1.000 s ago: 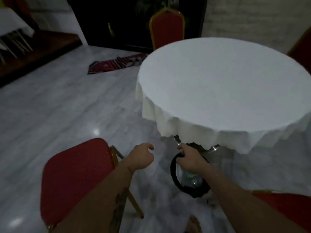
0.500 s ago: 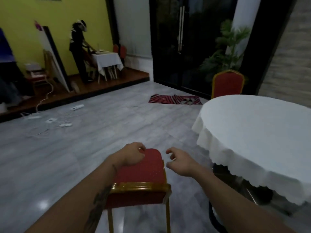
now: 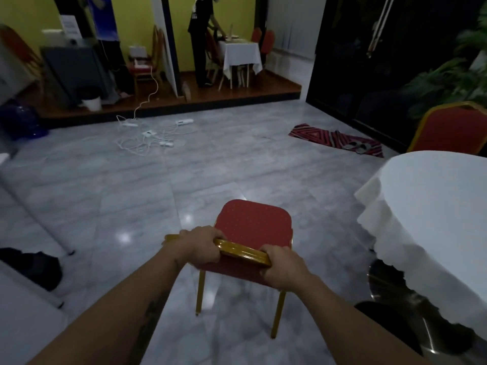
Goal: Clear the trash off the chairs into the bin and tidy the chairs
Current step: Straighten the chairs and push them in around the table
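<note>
Your left hand [image 3: 200, 245] and right hand [image 3: 282, 268] both grip the gold top rail of the red banquet chair [image 3: 254, 225], fingers curled round it.

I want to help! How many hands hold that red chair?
2: the left hand grips the red chair by its gold rail's left end, the right hand by its right end.

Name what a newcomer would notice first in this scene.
The red chair at bottom centre draws the eye first, with the left hand and right hand gripping its gold back rail. Next comes the round white-clothed table at the right edge, then the tangle of white cables on the floor beyond.
</note>
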Motion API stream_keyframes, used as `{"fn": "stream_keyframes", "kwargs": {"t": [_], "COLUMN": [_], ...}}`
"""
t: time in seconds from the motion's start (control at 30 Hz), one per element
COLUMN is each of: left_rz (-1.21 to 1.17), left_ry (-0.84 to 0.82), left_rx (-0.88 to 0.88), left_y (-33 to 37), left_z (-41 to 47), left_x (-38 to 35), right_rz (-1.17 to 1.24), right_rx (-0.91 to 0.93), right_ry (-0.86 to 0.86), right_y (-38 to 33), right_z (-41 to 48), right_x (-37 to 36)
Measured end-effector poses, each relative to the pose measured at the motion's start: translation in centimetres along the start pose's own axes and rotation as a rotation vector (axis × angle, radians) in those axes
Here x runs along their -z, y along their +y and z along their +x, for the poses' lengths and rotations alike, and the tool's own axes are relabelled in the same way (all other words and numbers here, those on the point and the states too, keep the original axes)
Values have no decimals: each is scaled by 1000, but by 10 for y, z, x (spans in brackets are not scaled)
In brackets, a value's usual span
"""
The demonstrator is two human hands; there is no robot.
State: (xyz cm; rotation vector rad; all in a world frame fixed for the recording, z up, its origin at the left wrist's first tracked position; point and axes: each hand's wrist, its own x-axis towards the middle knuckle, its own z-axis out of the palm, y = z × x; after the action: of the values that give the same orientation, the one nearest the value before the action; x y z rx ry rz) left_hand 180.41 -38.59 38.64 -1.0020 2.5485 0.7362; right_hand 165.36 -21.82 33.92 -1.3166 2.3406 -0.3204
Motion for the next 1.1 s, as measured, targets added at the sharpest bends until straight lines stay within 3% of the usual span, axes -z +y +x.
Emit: {"fn": "stream_keyframes", "kwargs": {"t": [0.13,0.27,0.73,1.1], "left_rz": [80,131,128,419], "left_ry": [158,211,72,-55], "left_rx": [-75,-140,-443,-670], "left_y": [0,-3,-20,-12], "left_z": [9,20,94,205], "left_x": [-10,-12,21,79], "right_rz": [-37,-96,-215,-169], "right_rx": [7,-12,-188,-448], "right_ry": [61,98,101,196], "right_y": [4,11,-4,-32], "right_z": [2,4,46,87], "right_x": [-6,0,13,16]}}
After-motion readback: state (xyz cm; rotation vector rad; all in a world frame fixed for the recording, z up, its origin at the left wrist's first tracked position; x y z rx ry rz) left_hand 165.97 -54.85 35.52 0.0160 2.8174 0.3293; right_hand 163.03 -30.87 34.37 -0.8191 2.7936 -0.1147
